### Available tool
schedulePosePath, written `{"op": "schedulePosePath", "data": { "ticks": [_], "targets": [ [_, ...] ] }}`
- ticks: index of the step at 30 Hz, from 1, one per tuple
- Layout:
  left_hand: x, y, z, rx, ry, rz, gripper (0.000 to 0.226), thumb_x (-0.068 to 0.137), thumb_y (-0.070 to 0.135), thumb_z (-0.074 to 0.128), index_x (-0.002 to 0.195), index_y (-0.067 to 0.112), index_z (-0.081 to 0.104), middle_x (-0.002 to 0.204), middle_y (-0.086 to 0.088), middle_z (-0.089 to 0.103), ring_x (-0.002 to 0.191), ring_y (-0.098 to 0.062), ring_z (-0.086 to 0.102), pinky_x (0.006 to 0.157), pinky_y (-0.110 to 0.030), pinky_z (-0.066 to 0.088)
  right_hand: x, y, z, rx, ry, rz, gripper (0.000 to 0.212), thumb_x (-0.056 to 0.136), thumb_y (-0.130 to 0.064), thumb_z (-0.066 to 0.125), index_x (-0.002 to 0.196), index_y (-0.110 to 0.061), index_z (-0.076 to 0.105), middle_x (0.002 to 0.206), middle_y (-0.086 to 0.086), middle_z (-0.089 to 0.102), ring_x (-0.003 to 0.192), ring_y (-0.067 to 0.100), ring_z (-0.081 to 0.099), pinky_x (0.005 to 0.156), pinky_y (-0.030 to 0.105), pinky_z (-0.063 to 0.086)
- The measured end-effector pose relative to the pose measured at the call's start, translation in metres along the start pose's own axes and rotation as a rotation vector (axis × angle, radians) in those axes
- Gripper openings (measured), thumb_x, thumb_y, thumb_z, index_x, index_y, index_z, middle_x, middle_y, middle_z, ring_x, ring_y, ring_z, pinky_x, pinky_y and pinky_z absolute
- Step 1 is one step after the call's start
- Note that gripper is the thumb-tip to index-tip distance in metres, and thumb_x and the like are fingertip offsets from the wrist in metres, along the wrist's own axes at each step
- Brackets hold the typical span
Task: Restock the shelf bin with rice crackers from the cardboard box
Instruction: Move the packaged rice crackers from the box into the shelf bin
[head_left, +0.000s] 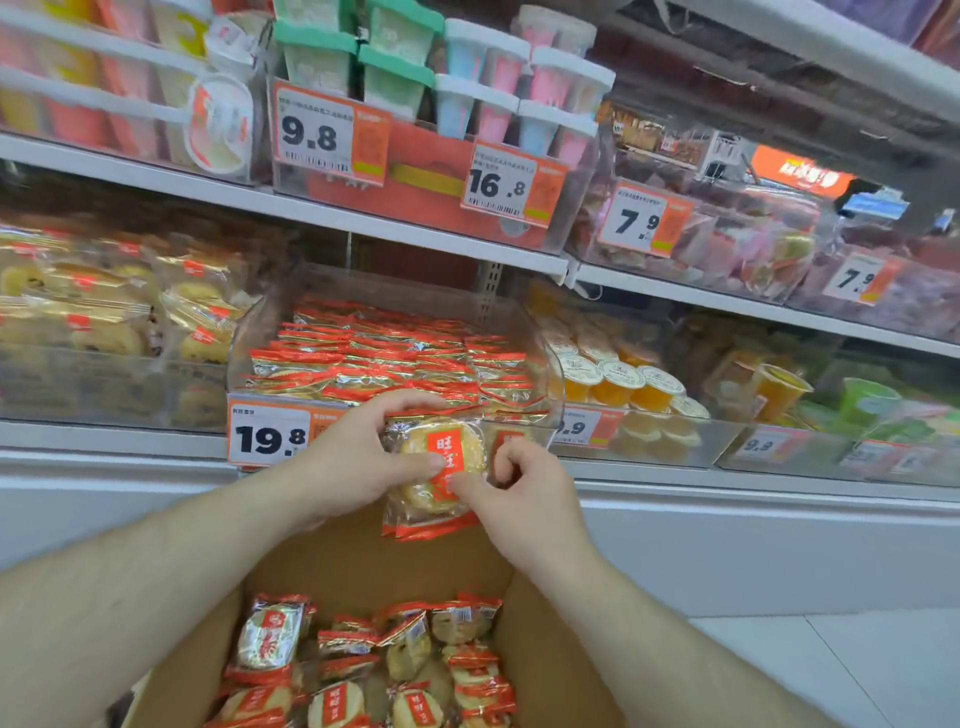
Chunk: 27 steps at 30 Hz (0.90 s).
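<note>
1. A small stack of rice cracker packets (441, 470) is held in front of the shelf bin's front wall, above the cardboard box; the top packet shows a round pale cracker under a red label.
2. The stack is gripped by the left hand (358, 457) from its left side, fingers curled over the upper edge and the thumb pressed on the label.
3. The right hand (524, 493) is curled at the stack's right side, with thumb and forefinger pinched on the top packet near its lower right corner.
4. The clear shelf bin (545, 374) is filled with rows of like packets in red and gold wrappers, stacked nearly to its front rim.
5. A price tag (270, 436) reading 19.8 is fixed to the bin's front, partly hidden by the left hand.
6. The open cardboard box (363, 561) is seen below the forearms, with loose packets lying jumbled inside.
7. Wrapped cakes (104, 306) are stocked in the bin to the left, and orange jelly cups (618, 382) in the bin to the right.
</note>
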<state>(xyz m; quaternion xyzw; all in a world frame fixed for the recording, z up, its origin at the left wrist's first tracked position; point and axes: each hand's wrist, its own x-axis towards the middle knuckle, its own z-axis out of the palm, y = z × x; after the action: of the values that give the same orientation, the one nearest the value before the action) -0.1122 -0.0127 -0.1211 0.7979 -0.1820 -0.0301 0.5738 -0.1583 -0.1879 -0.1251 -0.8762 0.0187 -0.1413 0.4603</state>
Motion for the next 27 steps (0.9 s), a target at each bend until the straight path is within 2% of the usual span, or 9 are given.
{"op": "schedulePosePath", "data": {
  "ticks": [3,6,10,14,17,20,22,25,27],
  "targets": [
    [0.001,0.01,-0.004,0.141,-0.069,0.077,0.063,0.082,0.027,0.078,0.125,0.059,0.046,0.131,0.037,0.04,0.092,0.0,0.053,0.076,-0.018,0.045,0.014,-0.009,-0.01,0.127,-0.038,0.069,0.041,0.071,-0.034,0.083,0.091,-0.022,0.05,0.081,-0.009,0.056,0.071,0.008,0.052,0.072,0.031,0.049],
    [0.002,0.015,-0.005,0.215,-0.059,0.143,0.083,0.08,0.026,0.079,0.134,0.064,0.028,0.144,0.034,0.029,0.097,-0.013,0.054,0.072,-0.018,0.048,0.022,-0.013,-0.017,0.227,-0.234,0.128,0.049,0.077,-0.031,0.082,0.116,-0.018,0.056,0.103,0.003,0.069,0.095,0.016,0.067,0.088,0.037,0.056],
    [0.005,0.018,-0.009,0.202,0.026,0.13,0.098,0.078,0.026,0.081,0.147,0.051,0.016,0.156,0.016,0.024,0.13,-0.026,0.044,0.086,-0.026,0.048,0.026,-0.02,-0.023,0.285,-0.384,0.088,0.026,0.086,-0.025,0.074,0.109,-0.015,0.068,0.1,0.001,0.075,0.093,0.013,0.071,0.082,0.029,0.058],
    [0.003,0.022,-0.012,0.173,0.035,0.112,0.1,0.078,0.028,0.08,0.149,0.047,0.012,0.159,0.014,0.018,0.138,-0.013,0.032,0.098,-0.026,0.037,0.033,-0.023,-0.024,0.24,-0.473,0.047,0.027,0.085,-0.027,0.075,0.109,-0.018,0.068,0.101,0.0,0.075,0.095,0.015,0.071,0.083,0.03,0.057],
    [0.004,0.022,-0.017,0.13,0.051,0.059,0.1,0.08,0.026,0.079,0.149,0.047,0.009,0.148,-0.013,0.034,0.13,-0.026,0.047,0.088,-0.033,0.052,0.036,-0.021,-0.017,0.241,-0.448,0.032,0.028,0.084,-0.022,0.077,0.109,-0.016,0.068,0.1,0.001,0.075,0.094,0.015,0.072,0.084,0.032,0.058],
    [0.008,0.019,-0.028,0.034,0.238,0.113,0.087,0.083,0.022,0.075,0.148,0.037,0.019,0.125,0.002,0.052,0.103,-0.01,0.059,0.075,-0.022,0.051,0.039,-0.021,-0.01,0.35,-0.357,0.073,0.021,0.084,-0.018,0.076,0.104,-0.016,0.068,0.096,0.002,0.076,0.089,0.013,0.072,0.074,0.023,0.056],
    [0.011,0.014,-0.043,0.188,0.486,0.164,0.071,0.084,0.024,0.073,0.142,0.028,0.031,0.115,0.011,0.053,0.096,-0.007,0.056,0.077,-0.025,0.049,0.043,-0.02,-0.008,0.364,-0.333,0.109,0.023,0.084,-0.021,0.076,0.106,-0.016,0.068,0.099,0.002,0.076,0.093,0.014,0.071,0.078,0.025,0.056],
    [0.017,0.0,-0.066,0.338,0.729,0.076,0.058,0.082,0.022,0.072,0.132,0.019,0.043,0.119,0.001,0.049,0.105,-0.016,0.051,0.089,-0.038,0.05,0.046,-0.018,-0.004,0.37,-0.33,0.132,0.028,0.085,-0.023,0.075,0.11,-0.015,0.068,0.101,0.002,0.076,0.098,0.017,0.071,0.085,0.031,0.056],
    [0.02,-0.008,-0.072,0.321,0.805,-0.035,0.055,0.08,0.021,0.073,0.128,0.014,0.046,0.127,-0.005,0.046,0.117,-0.021,0.046,0.097,-0.041,0.044,0.049,-0.018,-0.001,0.389,-0.318,0.146,0.025,0.086,-0.022,0.074,0.109,-0.014,0.068,0.098,0.001,0.076,0.089,0.012,0.071,0.072,0.023,0.056]
  ]
}}
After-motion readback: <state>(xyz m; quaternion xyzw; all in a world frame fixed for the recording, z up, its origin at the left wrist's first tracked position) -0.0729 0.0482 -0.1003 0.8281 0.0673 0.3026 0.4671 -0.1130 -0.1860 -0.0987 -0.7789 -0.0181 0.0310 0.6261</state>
